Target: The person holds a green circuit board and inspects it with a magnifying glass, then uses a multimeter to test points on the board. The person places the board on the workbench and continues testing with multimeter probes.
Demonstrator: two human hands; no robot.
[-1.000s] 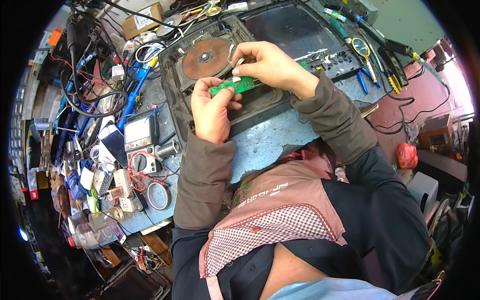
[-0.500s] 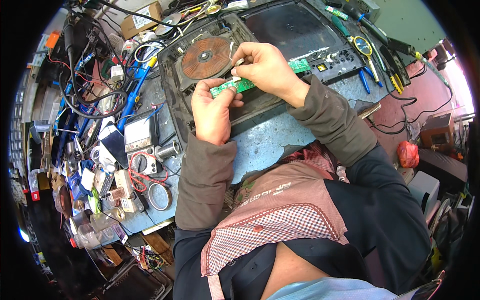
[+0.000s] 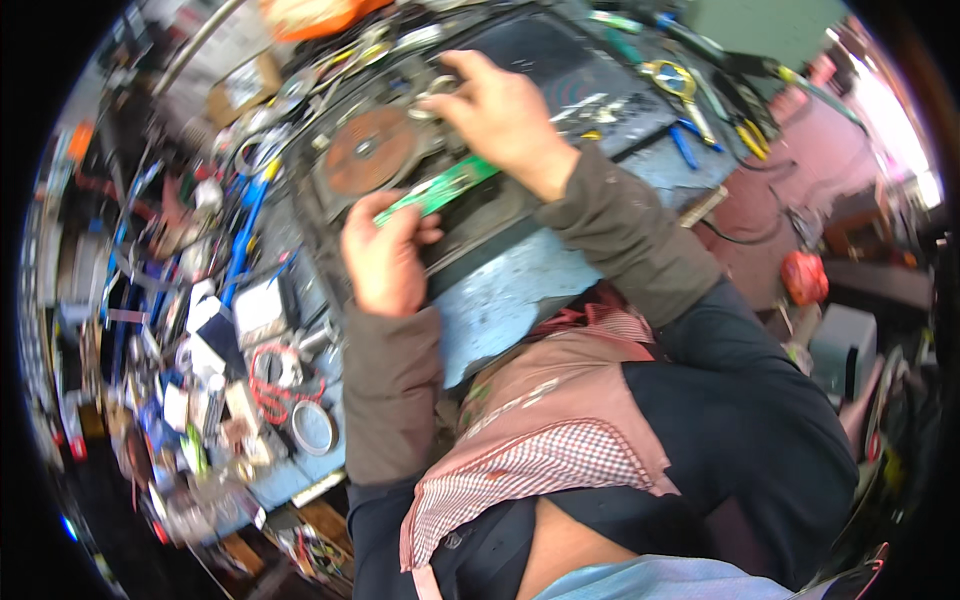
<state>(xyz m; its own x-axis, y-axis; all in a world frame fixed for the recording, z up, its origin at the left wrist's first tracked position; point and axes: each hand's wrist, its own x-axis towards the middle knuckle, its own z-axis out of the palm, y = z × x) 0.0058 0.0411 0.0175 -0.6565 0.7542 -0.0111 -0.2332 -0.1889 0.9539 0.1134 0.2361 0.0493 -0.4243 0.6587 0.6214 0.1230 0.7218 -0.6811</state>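
Note:
My left hand [image 3: 385, 260] grips one end of a long, narrow green circuit board [image 3: 455, 185] between thumb and fingers. The board slants up to the right, over the open dark housing of an induction cooker [image 3: 470, 235]. Beyond it lies the round copper coil [image 3: 372, 150]. My right hand [image 3: 505, 115] is raised above the housing, apart from the visible part of the board. Between its thumb and forefinger is a small, round, pale thing [image 3: 441, 88], too blurred to name. Behind that hand is a dark glass panel [image 3: 560, 60].
Left of the housing stand a multimeter [image 3: 262, 312] with red leads [image 3: 268, 385] and a tape roll [image 3: 314, 428], amid jumbled tools and cables. Pliers with blue handles [image 3: 684, 145] and a yellow-rimmed magnifier [image 3: 672, 80] lie at the right. The blue bench top [image 3: 500, 290] shows in front.
My right hand has lifted off the circuit board and moved up and away with the small round thing. My left hand keeps the board. The whole view has shifted and blurred.

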